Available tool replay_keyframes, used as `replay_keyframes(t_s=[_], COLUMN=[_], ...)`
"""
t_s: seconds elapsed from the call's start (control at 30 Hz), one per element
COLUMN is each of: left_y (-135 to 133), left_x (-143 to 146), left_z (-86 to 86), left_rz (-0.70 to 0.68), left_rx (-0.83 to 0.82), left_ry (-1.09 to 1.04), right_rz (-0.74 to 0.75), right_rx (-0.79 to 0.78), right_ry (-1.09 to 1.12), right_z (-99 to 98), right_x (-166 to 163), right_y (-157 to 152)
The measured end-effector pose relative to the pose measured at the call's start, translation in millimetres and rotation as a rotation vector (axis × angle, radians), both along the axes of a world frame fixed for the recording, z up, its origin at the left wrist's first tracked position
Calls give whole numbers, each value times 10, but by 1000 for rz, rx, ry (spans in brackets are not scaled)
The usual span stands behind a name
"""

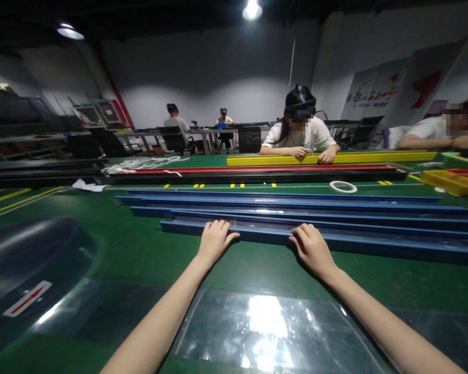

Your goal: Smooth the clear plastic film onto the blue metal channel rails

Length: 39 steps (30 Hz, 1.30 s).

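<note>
Several long blue channel-shaped profiles lie side by side across the green table. Both my hands are at the nearest blue profile (265, 235), on its near wall. My left hand (215, 240) is toward its left end, fingers curled over the top edge and thumb along the front face. Farther right, my right hand (312, 246) grips the same edge, its fingertips over the rim and its thumb in front. Behind this profile lie more blue profiles (234, 201), close together. A clear plastic sheet (226, 332) lies flat between my forearms, reflecting the lamp light.
A dark, rounded, glossy object (35, 259) stands at the left. Beyond the blue profiles are red and black strips (257, 174), a white ring (343, 186) and a yellow tray (450, 182). Across the table a person (306, 130) handles a yellow profile (374, 157).
</note>
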<state>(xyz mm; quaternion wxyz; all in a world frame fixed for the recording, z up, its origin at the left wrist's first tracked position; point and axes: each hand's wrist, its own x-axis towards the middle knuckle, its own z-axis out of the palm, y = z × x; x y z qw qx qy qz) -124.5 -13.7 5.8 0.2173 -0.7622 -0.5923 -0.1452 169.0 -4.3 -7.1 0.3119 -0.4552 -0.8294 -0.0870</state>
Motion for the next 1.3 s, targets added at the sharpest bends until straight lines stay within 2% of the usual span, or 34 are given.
replay_keyframes(t_s=[0.17,0.57,1.3], left_y=[-12,-5,-9], left_x=[15,16,20], left_z=[-15,-9,-11], left_rz=[-2,0,-10], left_rx=[14,-10,-9], left_ry=[-20,-30,-47], right_rz=[23,-53,-41], right_rx=[13,52,14], right_ry=[25,1,20], right_z=[-19,-41,-24], right_x=[15,23,36], right_y=[-4,-33,-34])
